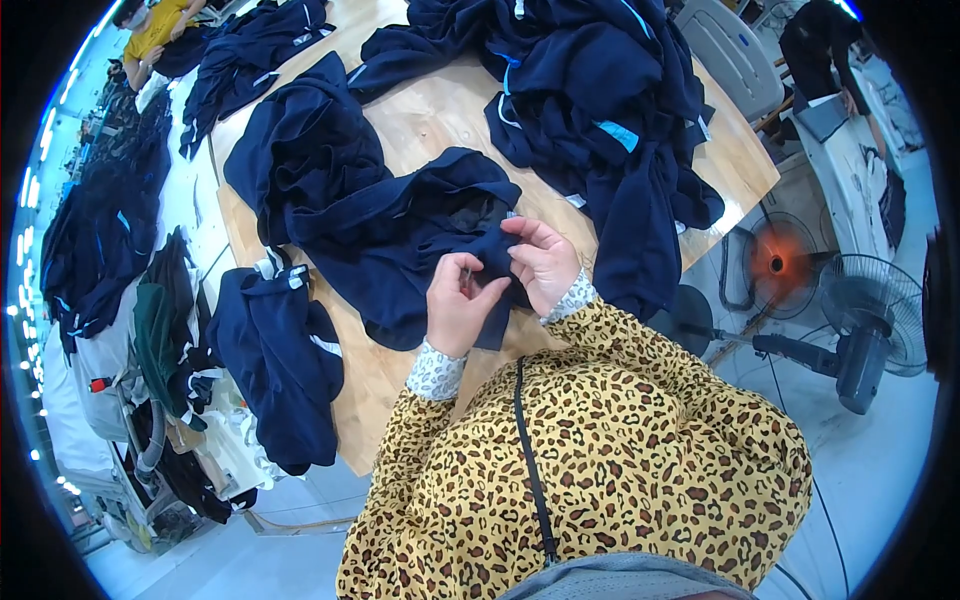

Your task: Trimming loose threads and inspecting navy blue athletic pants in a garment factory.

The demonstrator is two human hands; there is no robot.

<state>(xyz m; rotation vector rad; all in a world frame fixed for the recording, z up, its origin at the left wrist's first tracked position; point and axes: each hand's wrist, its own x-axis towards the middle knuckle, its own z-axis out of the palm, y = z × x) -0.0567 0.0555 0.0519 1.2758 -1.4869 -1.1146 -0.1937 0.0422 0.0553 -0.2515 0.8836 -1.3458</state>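
Note:
A dark navy garment [390, 225] lies spread over the wooden table in front of me, its near end under my fingers. My left hand [460, 305] is curled with thumb and forefinger close together at the garment's edge. Whatever sits between those fingertips is too small and dark to make out. Just right of it, my right hand [542, 265] pinches the navy cloth between thumb and fingers. A small pale tag [510, 214] shows by the right fingertips. The cloth beneath both hands is partly hidden.
A large heap of navy garments [590, 80] covers the table's far right. Another navy garment [275, 370] hangs off the left edge of the wooden table [430, 125]. Fans [870, 325] stand on the right. A person in yellow [160, 35] is far left; another in black [820, 50], far right.

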